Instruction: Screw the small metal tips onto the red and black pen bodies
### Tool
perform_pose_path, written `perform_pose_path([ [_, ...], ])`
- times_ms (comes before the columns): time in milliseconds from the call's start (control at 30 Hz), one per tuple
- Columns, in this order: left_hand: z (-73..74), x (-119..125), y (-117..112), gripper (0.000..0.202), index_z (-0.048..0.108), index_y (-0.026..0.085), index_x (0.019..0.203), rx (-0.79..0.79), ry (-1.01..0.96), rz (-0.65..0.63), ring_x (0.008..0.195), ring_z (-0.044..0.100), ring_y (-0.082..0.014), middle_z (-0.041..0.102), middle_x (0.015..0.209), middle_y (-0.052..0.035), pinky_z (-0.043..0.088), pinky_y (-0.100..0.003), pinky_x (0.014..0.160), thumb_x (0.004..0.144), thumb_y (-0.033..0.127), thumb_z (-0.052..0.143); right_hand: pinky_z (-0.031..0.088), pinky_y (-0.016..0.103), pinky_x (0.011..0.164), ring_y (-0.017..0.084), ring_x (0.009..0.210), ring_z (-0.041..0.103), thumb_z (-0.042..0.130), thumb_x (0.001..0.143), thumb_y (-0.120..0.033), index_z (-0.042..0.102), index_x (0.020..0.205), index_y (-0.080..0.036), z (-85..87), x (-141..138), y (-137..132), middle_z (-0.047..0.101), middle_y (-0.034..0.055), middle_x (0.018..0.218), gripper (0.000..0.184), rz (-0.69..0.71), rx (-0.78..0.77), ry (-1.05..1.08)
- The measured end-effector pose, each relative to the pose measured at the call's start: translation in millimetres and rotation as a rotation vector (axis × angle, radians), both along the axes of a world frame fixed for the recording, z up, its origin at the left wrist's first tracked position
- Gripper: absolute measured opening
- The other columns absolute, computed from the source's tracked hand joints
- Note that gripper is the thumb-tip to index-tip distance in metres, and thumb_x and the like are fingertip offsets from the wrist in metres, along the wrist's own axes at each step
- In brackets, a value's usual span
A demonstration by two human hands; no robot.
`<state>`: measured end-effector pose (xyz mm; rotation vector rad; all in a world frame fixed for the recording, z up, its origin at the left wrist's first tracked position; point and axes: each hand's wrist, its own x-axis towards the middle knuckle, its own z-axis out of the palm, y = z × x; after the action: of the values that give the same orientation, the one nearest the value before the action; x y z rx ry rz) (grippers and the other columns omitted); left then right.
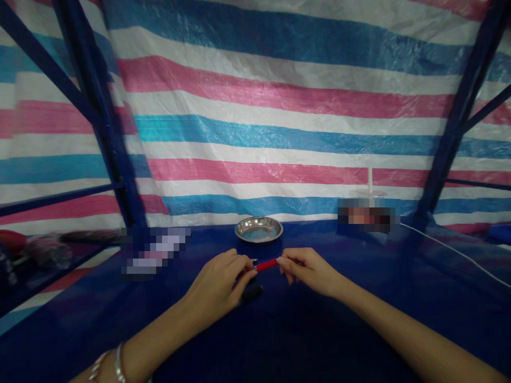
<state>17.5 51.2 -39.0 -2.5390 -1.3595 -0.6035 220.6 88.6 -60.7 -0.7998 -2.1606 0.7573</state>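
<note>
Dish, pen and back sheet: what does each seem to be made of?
The dish looks like metal, probably stainless steel: silvery, polished, with bright reflections on the rim. The pen, pinched between the left hand and right hand, is likely plastic: smooth, evenly red, though too small to be sure. The sheet seems to be woven plastic tarpaulin: glossy, crinkled, striped.

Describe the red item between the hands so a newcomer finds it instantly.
On the dark blue table, just in front of the round steel dish, the left hand and right hand meet. A short stick bridges their fingertips: bright red, unlike the black piece lying just below it.
</note>
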Motion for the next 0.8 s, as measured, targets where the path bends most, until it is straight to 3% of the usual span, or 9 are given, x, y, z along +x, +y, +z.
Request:
perform_pose_path([
  [100,4.9,-6,6,0.025,0.055,0.019,0.083,0.021,0.031,0.065,0.074,0.049,-0.0121,0.055,0.077,-0.0016,0.037,-0.023,0.066,0.084,0.031,0.033,0.032,0.016,0.048,0.007,0.049,0.045,0.042,0.081,-0.037,0.049,0.078,-0.013,1.1,-1,-1,0.051,-0.0009,0.056,0.025,-0.034,-0.03,0.02],
  [200,6.3,-23,20,0.028,0.055,0.019,0.08,0.017,0.057,0.248,0.07,0.051,-0.0131,0.055,0.075,-0.0024,0.036,-0.024,0.063,0.084,0.035,0.032,0.034,0.017,0.05,0.008,0.051,0.047,0.043,0.081,-0.036,0.049,0.082,-0.014,1.8,0,1,0.051,-0.0008,0.057,0.023,-0.086,-0.001,0.031],
  [367,-2.8,-52,44,0.029,0.055,0.02,0.081,-0.072,0.109,0.367,0.068,0.053,-0.014,0.058,0.077,-0.0029,0.029,-0.021,0.054,0.082,0.039,0.034,0.03,0.018,0.05,0.009,0.053,0.047,0.045,0.079,-0.031,0.054,0.079,-0.015,0.0,11,11,0.052,-0.0002,0.058,0.018,-0.283,0.141,-0.117],
  [567,-11.5,-55,51,0.029,0.056,0.022,0.08,-0.124,0.086,0.324,0.072,0.055,-0.0145,0.059,0.077,-0.002,0.032,-0.02,0.056,0.081,0.041,0.035,0.032,0.021,0.058,0.011,0.064,0.05,0.052,0.074,-0.027,0.058,0.082,-0.015,-3.9,26,25,0.055,0.0034,0.07,0.015,-0.425,0.156,-0.338],
  [800,-9.5,-51,48,0.023,0.056,0.023,0.082,-0.194,0.07,0.308,0.074,0.055,-0.0147,0.059,0.079,-0.0007,0.032,-0.02,0.057,0.08,0.036,0.038,0.033,0.021,0.057,0.012,0.063,0.049,0.06,0.067,-0.022,0.06,0.084,-0.016,-10.8,30,29,0.055,0.0037,0.072,0.018,-0.406,0.036,-0.46],
])
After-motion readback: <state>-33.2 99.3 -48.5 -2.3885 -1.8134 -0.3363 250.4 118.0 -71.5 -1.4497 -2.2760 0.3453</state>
